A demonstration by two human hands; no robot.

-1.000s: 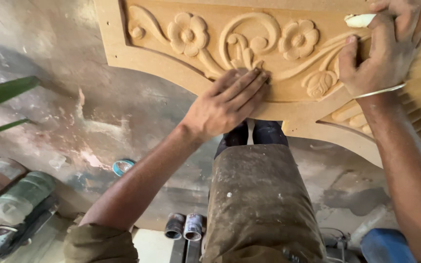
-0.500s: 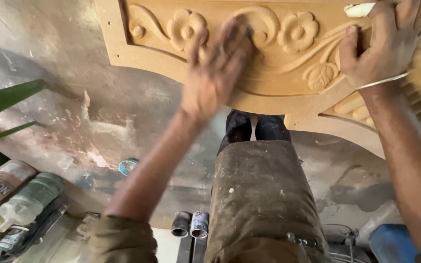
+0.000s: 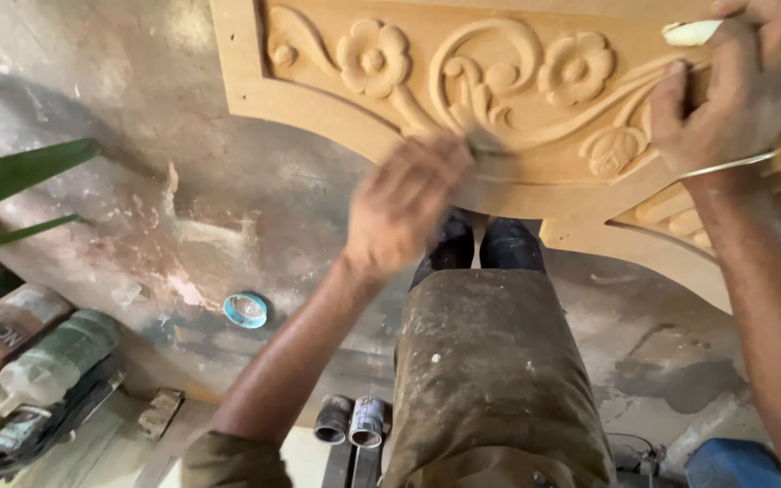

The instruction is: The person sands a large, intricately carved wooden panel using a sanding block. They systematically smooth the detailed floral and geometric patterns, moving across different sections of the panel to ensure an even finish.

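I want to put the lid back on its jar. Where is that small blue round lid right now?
In the head view the blue lid lies on the stained floor, lower left, just left of the left hand's forearm and up-right of the plastic bottle.

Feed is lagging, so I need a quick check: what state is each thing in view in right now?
Carved wooden panel: bare, unpainted, tilted over the person's legs.
Left hand: motion-blurred, pressed on the panel's lower edge.
Right hand: gripping the panel's right part.
Tape roll: flat on the floor.
Plastic bottle: lying on its side.

Blue tape roll (image 3: 246, 309) on dusty floor (image 3: 137, 199) — plastic bottle (image 3: 51, 361), green leaves (image 3: 2, 194).
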